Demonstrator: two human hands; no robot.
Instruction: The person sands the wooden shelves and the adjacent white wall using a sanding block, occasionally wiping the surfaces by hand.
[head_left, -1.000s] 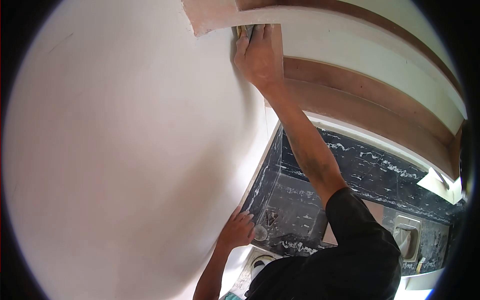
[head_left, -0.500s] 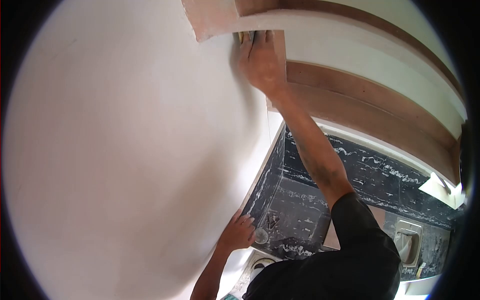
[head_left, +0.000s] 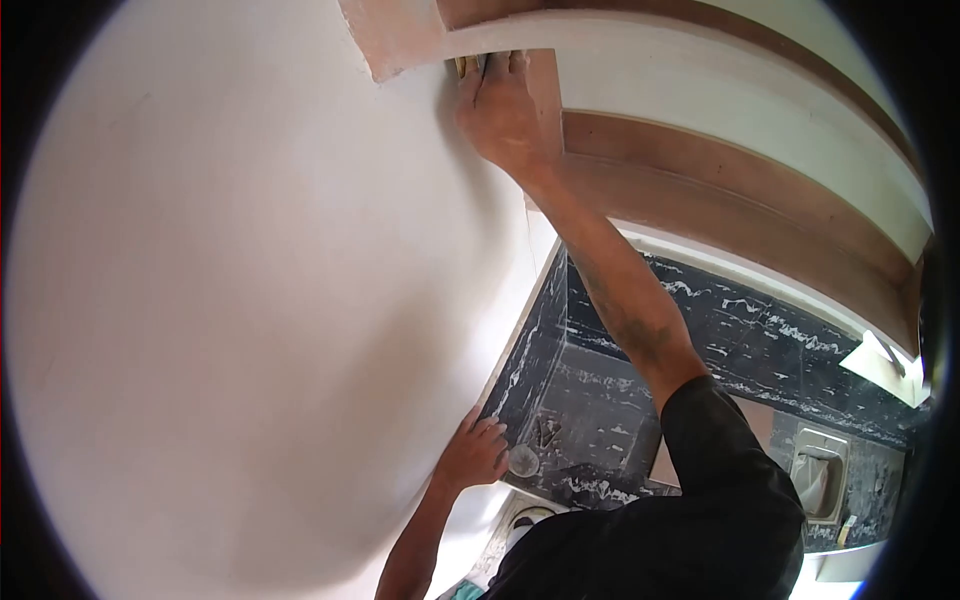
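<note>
High at the top centre, my right hand (head_left: 500, 115) is raised against the edge of the white wall (head_left: 250, 250), just under the lip of a shelf (head_left: 610, 45). Its fingers are bent round a small yellowish and dark object (head_left: 468, 66), mostly hidden by the hand. Lower down, my left hand (head_left: 474, 452) rests on the wall's edge beside the black marbled tiles (head_left: 525, 370), fingers apart and holding nothing.
Brown-lined shelves (head_left: 740, 210) curve across the upper right. Below them lie a dark counter (head_left: 600, 400) with a clear round container (head_left: 523, 461), a steel sink (head_left: 820, 480) holding a bag, and a brush (head_left: 846, 530). A white sheet (head_left: 885, 368) is at the right.
My right hand has shifted slightly left and up in the view, with the shelves shifting the same way. My left hand still rests at the wall's edge.
</note>
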